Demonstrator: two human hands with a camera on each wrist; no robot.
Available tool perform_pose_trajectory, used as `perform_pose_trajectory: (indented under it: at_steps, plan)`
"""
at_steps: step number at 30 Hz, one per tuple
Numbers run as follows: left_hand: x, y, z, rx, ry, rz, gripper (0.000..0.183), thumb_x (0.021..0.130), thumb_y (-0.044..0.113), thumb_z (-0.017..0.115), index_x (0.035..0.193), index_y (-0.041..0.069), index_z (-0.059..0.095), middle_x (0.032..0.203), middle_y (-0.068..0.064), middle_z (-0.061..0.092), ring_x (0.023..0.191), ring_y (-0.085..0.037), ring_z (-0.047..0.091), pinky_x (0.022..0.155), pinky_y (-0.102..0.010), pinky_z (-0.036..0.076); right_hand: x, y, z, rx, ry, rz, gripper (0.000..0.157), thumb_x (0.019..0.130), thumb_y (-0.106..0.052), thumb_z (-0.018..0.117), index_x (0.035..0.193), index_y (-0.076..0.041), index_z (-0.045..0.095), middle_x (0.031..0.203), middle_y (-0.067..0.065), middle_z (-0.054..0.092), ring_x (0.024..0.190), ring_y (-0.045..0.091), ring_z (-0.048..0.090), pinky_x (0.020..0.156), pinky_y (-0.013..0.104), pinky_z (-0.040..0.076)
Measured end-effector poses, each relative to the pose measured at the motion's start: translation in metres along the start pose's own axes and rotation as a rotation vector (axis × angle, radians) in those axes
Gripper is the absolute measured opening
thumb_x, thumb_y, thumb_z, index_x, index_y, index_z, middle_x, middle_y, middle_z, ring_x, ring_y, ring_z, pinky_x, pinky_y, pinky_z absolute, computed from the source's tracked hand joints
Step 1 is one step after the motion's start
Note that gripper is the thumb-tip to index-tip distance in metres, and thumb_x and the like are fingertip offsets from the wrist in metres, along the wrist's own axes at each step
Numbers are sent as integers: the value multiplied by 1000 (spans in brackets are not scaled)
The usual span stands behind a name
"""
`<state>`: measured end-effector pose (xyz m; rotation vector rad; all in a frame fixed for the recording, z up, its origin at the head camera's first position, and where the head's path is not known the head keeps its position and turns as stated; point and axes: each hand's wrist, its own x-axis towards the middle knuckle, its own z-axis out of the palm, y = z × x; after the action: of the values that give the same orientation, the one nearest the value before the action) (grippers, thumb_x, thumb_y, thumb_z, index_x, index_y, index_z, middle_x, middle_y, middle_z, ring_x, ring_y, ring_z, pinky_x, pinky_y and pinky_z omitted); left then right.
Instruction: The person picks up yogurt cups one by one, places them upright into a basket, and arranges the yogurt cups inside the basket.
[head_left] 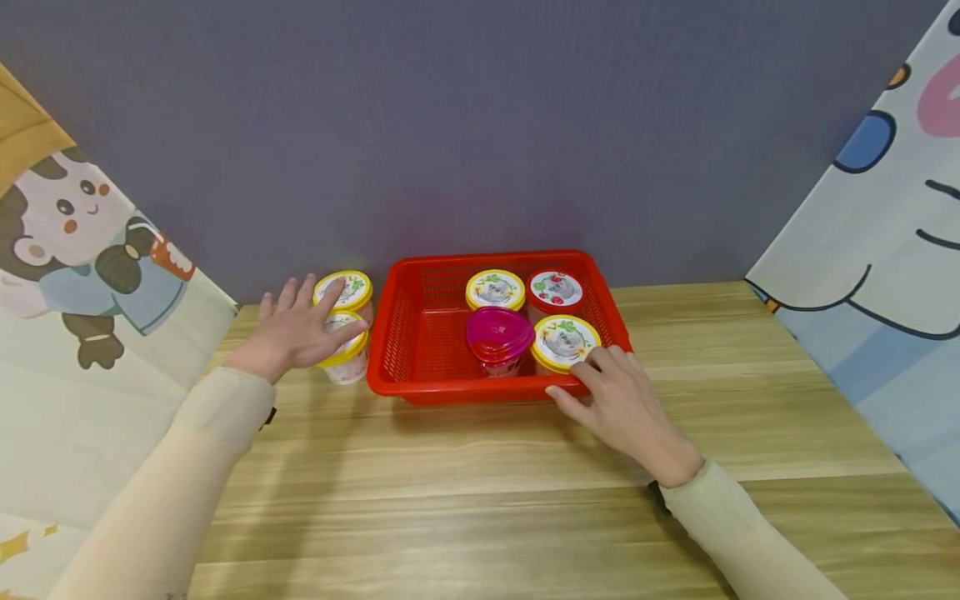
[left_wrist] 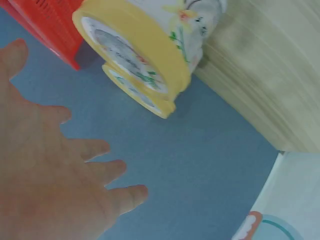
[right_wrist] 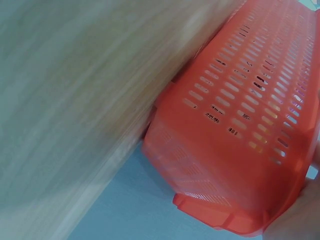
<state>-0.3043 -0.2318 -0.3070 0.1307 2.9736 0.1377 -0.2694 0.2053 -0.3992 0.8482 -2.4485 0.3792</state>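
Note:
A red plastic basket (head_left: 442, 392) stands on the wooden table. Inside it are two yellow-lidded tubs (head_left: 564, 343), a red-lidded tub (head_left: 556, 288) and a tub with a magenta, rounded-triangular lid (head_left: 500, 334). My right hand (head_left: 626, 404) holds the basket's front right corner, fingers curled over the rim and thumb at the front. In the right wrist view that hand is mostly out of frame beside the slotted basket wall (right_wrist: 230, 135). Fingers spread, my left hand (head_left: 292, 333) hovers above two more yellow-lidded tubs (head_left: 347, 367) left of the basket. Flowers decorate one tub (left_wrist: 192, 25).
A grey wall panel (head_left: 480, 133) rises behind the table (head_left: 480, 500). Cartoon-printed sheets (head_left: 90, 333) flank the table at left and right. The basket's back is close to the panel.

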Motion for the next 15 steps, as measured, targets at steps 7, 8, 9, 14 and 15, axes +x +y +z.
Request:
perform_pose_trajectory:
  at_steps: [7, 8, 9, 14, 15]
  plan:
    - [-4, -7, 4, 9, -35, 5, 92, 98, 70, 39, 164, 13, 9, 163, -35, 2, 146, -59, 1, 111, -75, 2, 0, 1, 0, -1, 4, -3, 40, 85, -44, 77, 96, -6, 73, 88, 8, 56, 80, 26, 48, 70, 36, 36]
    - [-4, -7, 4, 14, -42, 5, 93, 97, 70, 41, 164, 14, 9, 163, -35, 2, 147, -59, 1, 112, -75, 3, 0, 1, 0, -1, 3, -4, 40, 85, -44, 76, 96, -6, 73, 88, 8, 56, 80, 26, 48, 70, 36, 36]
    - [-4, -7, 5, 19, -51, 4, 93, 97, 71, 41, 164, 14, 9, 163, -34, 2, 147, -58, 1, 112, -74, 3, -1, 1, 0, -2, 3, -4, 40, 85, -45, 76, 96, -6, 73, 88, 8, 56, 80, 26, 48, 70, 36, 36]
    - [-3, -5, 10, 11, -73, -10, 95, 95, 71, 44, 164, 15, 9, 163, -34, 2, 147, -58, 2, 114, -72, 6, 0, 1, 0, -2, -1, -3, 41, 86, -45, 75, 97, -6, 74, 89, 8, 57, 80, 26, 48, 70, 36, 37]
    - [-3, -4, 11, 1, -76, -17, 96, 95, 72, 44, 164, 16, 9, 163, -34, 2, 147, -59, 3, 114, -72, 7, 0, 0, 0, -3, -2, -2, 41, 86, -45, 75, 97, -6, 74, 89, 8, 57, 81, 26, 48, 70, 36, 37]
